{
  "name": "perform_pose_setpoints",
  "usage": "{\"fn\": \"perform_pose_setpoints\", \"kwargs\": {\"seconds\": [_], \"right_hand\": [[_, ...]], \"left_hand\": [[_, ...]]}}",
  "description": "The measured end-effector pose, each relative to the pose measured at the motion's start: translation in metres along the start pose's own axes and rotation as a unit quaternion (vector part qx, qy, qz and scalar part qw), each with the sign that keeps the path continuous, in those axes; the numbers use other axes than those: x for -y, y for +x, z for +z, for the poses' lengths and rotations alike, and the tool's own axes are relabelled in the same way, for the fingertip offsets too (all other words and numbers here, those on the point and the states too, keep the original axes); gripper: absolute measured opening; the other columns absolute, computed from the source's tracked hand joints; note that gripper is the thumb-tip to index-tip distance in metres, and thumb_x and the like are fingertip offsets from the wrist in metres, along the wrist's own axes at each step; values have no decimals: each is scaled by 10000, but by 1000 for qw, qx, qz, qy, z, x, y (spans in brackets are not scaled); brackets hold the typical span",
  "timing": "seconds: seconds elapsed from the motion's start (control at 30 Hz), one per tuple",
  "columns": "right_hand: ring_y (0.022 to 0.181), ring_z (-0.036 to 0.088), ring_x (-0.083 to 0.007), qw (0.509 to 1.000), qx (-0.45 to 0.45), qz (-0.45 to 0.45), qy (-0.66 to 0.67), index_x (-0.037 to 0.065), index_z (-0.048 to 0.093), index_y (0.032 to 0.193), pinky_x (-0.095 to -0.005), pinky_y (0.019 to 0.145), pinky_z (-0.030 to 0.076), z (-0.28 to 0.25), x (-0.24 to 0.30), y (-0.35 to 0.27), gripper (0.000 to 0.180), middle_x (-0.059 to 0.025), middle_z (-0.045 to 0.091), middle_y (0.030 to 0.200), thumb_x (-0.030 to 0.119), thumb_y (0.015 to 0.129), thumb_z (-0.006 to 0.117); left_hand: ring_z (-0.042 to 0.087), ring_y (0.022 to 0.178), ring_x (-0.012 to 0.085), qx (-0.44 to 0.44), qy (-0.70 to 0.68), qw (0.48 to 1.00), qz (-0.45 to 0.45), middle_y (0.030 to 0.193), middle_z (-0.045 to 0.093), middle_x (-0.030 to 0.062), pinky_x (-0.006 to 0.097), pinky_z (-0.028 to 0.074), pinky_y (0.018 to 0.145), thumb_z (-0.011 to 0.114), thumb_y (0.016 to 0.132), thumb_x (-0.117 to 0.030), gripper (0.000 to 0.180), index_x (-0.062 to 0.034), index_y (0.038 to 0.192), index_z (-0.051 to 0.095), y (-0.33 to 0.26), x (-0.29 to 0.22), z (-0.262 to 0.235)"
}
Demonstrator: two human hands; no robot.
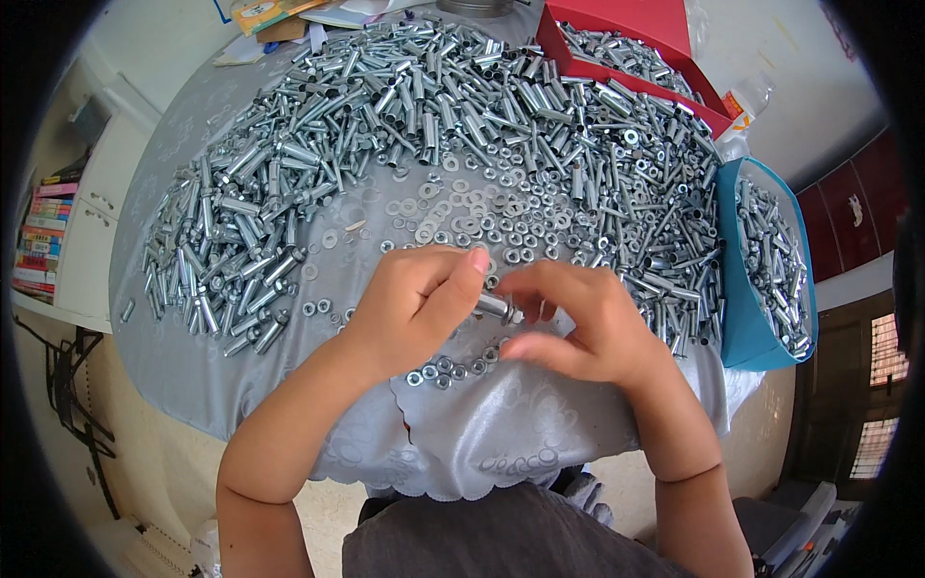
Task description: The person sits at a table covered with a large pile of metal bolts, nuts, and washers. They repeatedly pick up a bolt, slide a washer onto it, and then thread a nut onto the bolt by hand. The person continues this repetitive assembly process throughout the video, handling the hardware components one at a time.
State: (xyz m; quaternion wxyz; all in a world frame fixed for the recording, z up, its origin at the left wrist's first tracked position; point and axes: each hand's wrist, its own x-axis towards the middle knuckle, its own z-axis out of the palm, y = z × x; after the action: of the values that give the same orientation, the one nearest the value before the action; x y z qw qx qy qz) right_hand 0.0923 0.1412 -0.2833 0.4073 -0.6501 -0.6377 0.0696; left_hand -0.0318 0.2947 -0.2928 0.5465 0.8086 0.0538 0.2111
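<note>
My left hand (409, 308) grips a short silver bolt with a metal sleeve (498, 307), its end sticking out to the right. The fingertips of my right hand (578, 323) meet that end, pinching at a small part there that I cannot make out. Both hands hover over the near edge of a table under a grey cloth (462, 433). Several loose nuts (448, 369) lie just below the hands. Flat washers and nuts (482, 226) are scattered right behind them.
A big heap of silver sleeves and bolts (414, 116) arcs across the table from left to right. A blue bag (766, 270) of metal parts stands at the right edge, a red box (626, 48) of parts at the back right. Books and papers (279, 14) lie at the far edge.
</note>
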Motion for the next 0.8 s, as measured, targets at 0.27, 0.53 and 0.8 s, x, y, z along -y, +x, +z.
{"fn": "perform_pose_setpoints", "kwargs": {"seconds": [0.27,0.53,0.8], "right_hand": [[587,584,-253,998,52,-23,-11,43,603,830,-332,486,446,-4,-4,0,210,-77,570,679,234,770,666],[559,567,-253,997,67,5,-33,50,595,805,-334,474,430,-4,-2,-1,183,-79,551,660,212,765,671],[527,539,-255,999,30,-23,16,38,572,784,-336,474,424,3,-4,0,213,-80,534,654,220,763,682]], "left_hand": [[342,484,121,-2,-8,1000,19,516,368,49,306,301,461,441,935,-286,450,11,598,425,0,-2,0],[334,488,128,-10,-10,1000,-1,519,361,49,311,301,468,426,942,-296,453,11,609,422,-1,-2,0],[338,493,139,4,-5,1000,-6,525,360,50,313,305,478,418,944,-309,466,11,606,416,-1,1,1]]}}
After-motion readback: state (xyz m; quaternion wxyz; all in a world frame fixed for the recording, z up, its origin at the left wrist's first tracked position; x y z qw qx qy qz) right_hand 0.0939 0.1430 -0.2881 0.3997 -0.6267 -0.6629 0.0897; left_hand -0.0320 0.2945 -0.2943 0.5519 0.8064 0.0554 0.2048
